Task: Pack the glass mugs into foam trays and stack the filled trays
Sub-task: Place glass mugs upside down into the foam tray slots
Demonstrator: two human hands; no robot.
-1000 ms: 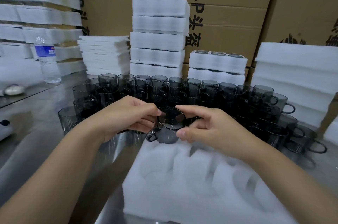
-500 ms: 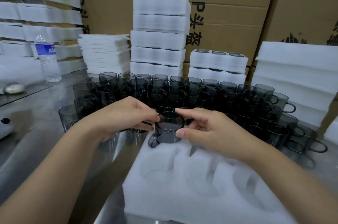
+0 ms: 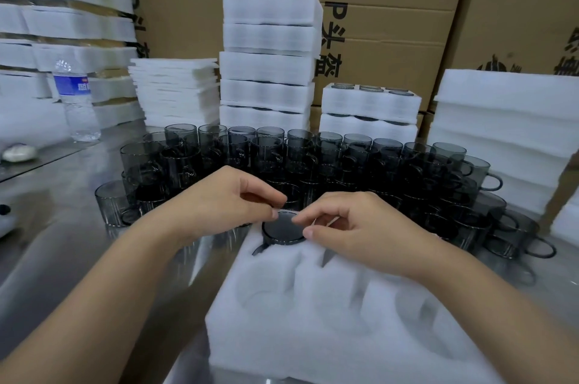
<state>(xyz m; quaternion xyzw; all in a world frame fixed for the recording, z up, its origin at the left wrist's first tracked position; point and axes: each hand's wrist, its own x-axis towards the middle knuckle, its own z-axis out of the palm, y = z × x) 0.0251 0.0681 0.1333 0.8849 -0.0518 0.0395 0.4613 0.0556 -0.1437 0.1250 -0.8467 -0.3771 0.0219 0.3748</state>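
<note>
Where the foam tray (image 3: 313,321) lies nearest us, its left edge borders a bare strip of steel table (image 3: 62,258), the only free room on that side. The tray's near hollows stand open.

In the far-left hollow sits the mug (image 3: 282,228), upright, mouth up, so its long axis runs straight up and down. Its handle points toward us and to the left, lying in a slot in the foam.

Our hands meet over it, close together. The left hand (image 3: 225,198) has curled fingers, and its thumb and forefinger pinch the rim on the far left side. The right hand (image 3: 354,227) pinches the rim on the right with curled forefinger and thumb.

Just past the tray's far edge, the loose mugs (image 3: 344,161) crowd the table in rows and leave no gap. Behind them rise a tall stack of filled trays (image 3: 269,70) and a short stack (image 3: 369,111). Foam sheets (image 3: 175,92) and a water bottle (image 3: 75,101) stand to the left, and cardboard boxes (image 3: 391,23) wall off the back.
</note>
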